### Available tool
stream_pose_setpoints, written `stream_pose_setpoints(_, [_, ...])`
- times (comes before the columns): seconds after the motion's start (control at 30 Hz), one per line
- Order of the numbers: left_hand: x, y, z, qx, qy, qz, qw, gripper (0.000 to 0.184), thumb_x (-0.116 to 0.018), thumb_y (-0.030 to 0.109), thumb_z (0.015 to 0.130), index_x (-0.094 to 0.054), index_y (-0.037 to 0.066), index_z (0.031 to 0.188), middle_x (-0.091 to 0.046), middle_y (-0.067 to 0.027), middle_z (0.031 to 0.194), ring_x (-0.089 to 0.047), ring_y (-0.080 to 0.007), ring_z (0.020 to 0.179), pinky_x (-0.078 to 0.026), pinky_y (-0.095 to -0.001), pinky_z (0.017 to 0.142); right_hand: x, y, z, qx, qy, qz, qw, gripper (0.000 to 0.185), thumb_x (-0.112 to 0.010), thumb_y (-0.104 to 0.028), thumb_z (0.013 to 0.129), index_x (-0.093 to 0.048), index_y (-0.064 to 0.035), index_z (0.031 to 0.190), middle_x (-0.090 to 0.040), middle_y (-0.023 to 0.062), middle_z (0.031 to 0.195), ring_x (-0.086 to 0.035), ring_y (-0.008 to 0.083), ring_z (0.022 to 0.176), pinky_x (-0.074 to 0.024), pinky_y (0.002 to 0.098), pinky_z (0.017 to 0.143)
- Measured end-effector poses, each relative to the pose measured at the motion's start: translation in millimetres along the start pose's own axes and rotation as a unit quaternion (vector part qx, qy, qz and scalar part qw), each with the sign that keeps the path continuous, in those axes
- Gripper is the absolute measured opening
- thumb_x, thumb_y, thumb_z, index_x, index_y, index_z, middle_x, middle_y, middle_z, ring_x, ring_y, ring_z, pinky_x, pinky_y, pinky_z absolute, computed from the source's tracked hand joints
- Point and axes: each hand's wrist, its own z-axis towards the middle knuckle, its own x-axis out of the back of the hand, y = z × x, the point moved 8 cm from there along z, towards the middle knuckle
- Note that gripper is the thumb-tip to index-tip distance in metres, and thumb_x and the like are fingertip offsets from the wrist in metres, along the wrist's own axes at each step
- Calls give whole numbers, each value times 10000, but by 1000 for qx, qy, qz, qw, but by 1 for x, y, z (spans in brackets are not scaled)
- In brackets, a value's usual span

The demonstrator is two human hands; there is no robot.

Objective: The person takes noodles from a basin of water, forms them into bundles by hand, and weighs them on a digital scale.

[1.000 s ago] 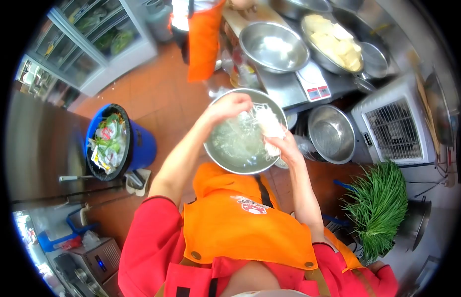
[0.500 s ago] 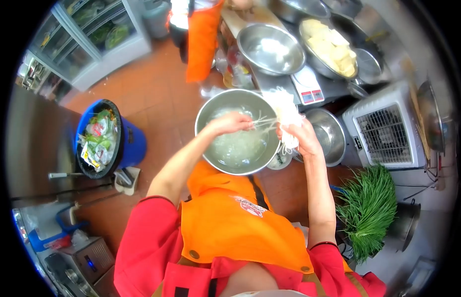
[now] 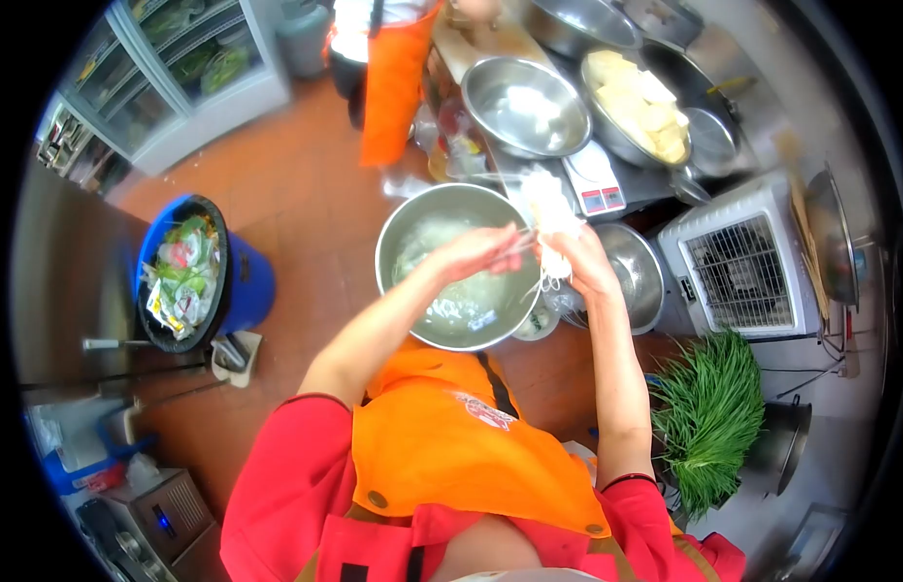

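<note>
A wide metal bowl [image 3: 412,315] of cloudy water with pale strands in it stands in front of me. Over its right rim, my right hand [image 3: 585,260] is closed around a bundle of white strands [image 3: 551,206], whose loose ends hang below the fingers. My left hand [image 3: 485,252] is above the water, its fingers drawn together on a few thin strands that stretch toward the bundle.
An empty metal bowl [image 3: 526,107], a white scale [image 3: 594,177] and a bowl of pale yellow pieces [image 3: 634,102] are on the counter. Right: a metal basin [image 3: 634,276], a grilled appliance [image 3: 738,262], green stalks [image 3: 708,417]. Left: a blue bin [image 3: 249,283]. Ahead: a person's orange apron [image 3: 393,92].
The white bundle has gone from inside the bowl to its right rim with my right hand. My left hand has moved down, then right toward the bundle. The view has shifted slightly.
</note>
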Motion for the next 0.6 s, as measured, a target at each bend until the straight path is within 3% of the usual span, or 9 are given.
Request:
stream_pose_setpoints(0.07, [1,-2,-11,27,32,105,994,350,-504,377,963,-634,64,1053,-517,29,755,-450,-81,682,-380,-244,612,15,9,5,49,46,-174,982,351,-618,-109,791,-539,20,1108,-642,137,821,-650,228,741,-525,324,658])
stream_pose_setpoints(0.13, [-6,13,-17,29,48,277,959,331,-517,357,952,-645,64,1039,-535,16,757,-469,-88,692,-396,-253,626,14,12,4,114,84,-430,892,361,-590,-124,789,-531,-15,1128,-644,181,849,-660,301,784,-526,383,700])
stream_pose_setpoints(0.17, [-6,17,-19,28,56,359,931,322,-523,347,946,-651,64,1032,-545,9,759,-479,-91,697,-405,-258,633,17,29,5,45,105,-545,830,369,-573,-149,781,-524,-60,1136,-625,225,940,-635,388,861,-502,465,755])
stream_pose_setpoints(0.27, [-7,29,-15,10,41,470,882,306,-536,320,929,-665,45,957,-632,-30,801,-547,-112,757,-441,-279,692,-9,57,0,22,23,-674,738,339,-571,-162,794,-533,-69,1118,-623,224,987,-622,395,906,-488,487,764])
stream_pose_setpoints(0.37, [7,38,-12,47,18,389,920,234,-583,261,914,-673,47,887,-658,-15,769,-577,-74,776,-456,-253,701,-50,30,-30,157,-82,-534,827,343,-606,-71,750,-602,-54,1092,-656,177,951,-656,304,847,-510,398,727])
stream_pose_setpoints(0.43, [13,29,-10,41,-2,209,977,187,-603,224,906,-675,54,878,-652,3,747,-574,-52,763,-456,-232,693,-46,24,-32,-23,-112,-296,948,344,-606,-37,722,-625,-28,1065,-660,94,925,-630,155,798,-497,285,700])
stream_pose_setpoints(0.47, [20,18,-5,49,25,96,994,129,-615,176,899,-672,60,903,-651,18,818,-559,-22,787,-446,-196,694,-43,10,-29,19,-117,-295,948,357,-599,-47,718,-614,-5,1072,-634,29,925,-565,73,789,-470,223,684])
stream_pose_setpoints(0.57, [19,-1,0,24,110,50,992,184,-590,243,918,-661,74,935,-639,28,883,-557,-46,812,-451,-227,717,-15,0,-14,-5,11,-100,995,486,-661,-61,703,-521,76,1148,-638,65,965,-593,83,826,-488,241,707])
stream_pose_setpoints(0.6, [2,7,-3,48,117,149,981,245,-553,306,931,-655,85,965,-627,16,906,-563,-97,818,-457,-279,747,-1,1,-4,48,75,-133,987,526,-693,-145,716,-480,98,1131,-649,151,964,-642,170,833,-504,293,731])
